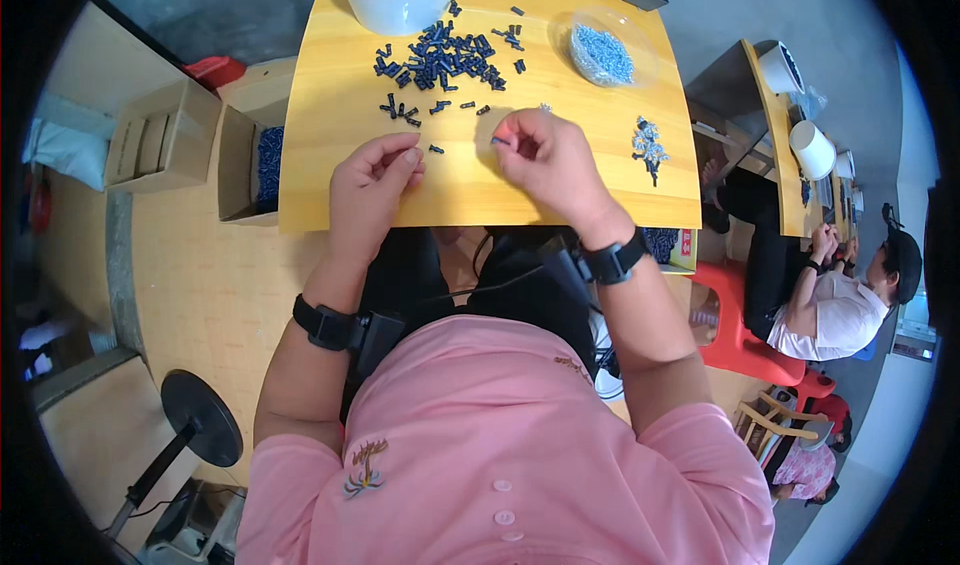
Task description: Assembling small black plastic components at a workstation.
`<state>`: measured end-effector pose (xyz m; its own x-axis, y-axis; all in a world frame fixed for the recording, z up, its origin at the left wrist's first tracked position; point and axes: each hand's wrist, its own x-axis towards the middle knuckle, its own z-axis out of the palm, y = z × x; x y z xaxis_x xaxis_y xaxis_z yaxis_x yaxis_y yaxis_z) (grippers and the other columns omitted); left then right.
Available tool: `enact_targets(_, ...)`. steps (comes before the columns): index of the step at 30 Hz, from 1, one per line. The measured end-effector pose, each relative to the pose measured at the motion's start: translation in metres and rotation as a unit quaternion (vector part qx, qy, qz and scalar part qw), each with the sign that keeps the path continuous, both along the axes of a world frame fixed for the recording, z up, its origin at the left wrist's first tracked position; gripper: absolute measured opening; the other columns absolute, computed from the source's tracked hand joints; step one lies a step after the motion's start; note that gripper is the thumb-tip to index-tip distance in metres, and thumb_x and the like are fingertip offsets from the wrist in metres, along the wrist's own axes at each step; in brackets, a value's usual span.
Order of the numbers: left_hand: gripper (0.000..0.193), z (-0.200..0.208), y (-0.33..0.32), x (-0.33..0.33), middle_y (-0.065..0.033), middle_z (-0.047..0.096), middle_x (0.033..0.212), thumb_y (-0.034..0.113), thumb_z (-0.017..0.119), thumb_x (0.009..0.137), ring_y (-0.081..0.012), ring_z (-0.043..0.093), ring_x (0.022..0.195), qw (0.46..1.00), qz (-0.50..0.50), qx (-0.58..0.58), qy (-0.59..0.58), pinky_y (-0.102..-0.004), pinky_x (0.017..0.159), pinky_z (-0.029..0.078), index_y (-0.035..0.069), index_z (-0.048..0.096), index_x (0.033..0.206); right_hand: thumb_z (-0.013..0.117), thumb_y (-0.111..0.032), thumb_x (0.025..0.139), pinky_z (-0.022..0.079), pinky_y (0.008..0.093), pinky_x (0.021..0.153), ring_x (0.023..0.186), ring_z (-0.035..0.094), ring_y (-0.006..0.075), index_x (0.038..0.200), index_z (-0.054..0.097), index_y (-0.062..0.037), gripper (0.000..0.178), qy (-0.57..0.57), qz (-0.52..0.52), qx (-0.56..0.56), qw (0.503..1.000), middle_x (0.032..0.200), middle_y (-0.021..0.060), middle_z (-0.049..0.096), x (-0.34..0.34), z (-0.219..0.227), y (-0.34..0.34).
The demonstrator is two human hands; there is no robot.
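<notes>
My right hand (pixel 548 165) is closed in a pinch over the wooden table (pixel 330 75), with the end of a small dark plastic piece (pixel 498 141) showing at its fingertips. To its left, my left hand (pixel 372 180) has thumb and forefinger drawn together; whatever they hold, if anything, is hidden. One loose dark piece (pixel 436 149) lies beside the left fingertips. Beyond both hands spreads a pile of small black plastic parts (pixel 445 58). Right of my right hand lies a cluster of clear and silvery small parts (pixel 648 143), with dark pieces at its near end.
A white bucket (pixel 395 3) of dark parts stands at the table's far left. A clear tub (pixel 602 53) of pale blue-silver parts sits far right. Cardboard boxes (pixel 160 135) stand on the floor to the left. Another person (pixel 840 295) sits at a second table on the right.
</notes>
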<state>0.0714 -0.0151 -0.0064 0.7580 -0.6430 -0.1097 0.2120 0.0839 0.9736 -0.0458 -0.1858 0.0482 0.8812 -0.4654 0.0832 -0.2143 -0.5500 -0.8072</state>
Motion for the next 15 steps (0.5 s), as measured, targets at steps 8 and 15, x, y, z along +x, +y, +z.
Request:
enact_targets(8, 0.024, 0.039, -0.007, -0.030, -0.0053, 0.065, 0.091, 0.012, 0.063, 0.087, -0.0104, 0.062, 0.081, 0.992, -0.095, 0.005, 0.089, -0.0220, 0.073, 0.051, -0.001, 0.062, 0.107, 0.064, -0.001, 0.076, 0.046, 0.0289, 0.058, 0.065, 0.058, 0.0224, 0.084, 0.063, -0.0016, 0.008, -0.090, 0.035, -0.037, 0.995, 0.075, 0.0108, 0.057, -0.018, 0.010, 0.032)
enact_targets(15, 0.019, 0.037, -0.004, -0.039, -0.0056, 0.064, 0.088, 0.009, 0.064, 0.086, -0.0100, 0.062, 0.077, 0.982, -0.119, -0.057, 0.135, -0.0216, 0.071, 0.052, -0.001, 0.062, 0.103, 0.065, 0.001, 0.075, 0.048, 0.0261, 0.062, 0.069, 0.060, 0.0173, 0.089, 0.064, -0.0013, 0.014, -0.125, 0.017, -0.024, 0.992, 0.077, 0.0081, 0.061, -0.032, 0.012, 0.038)
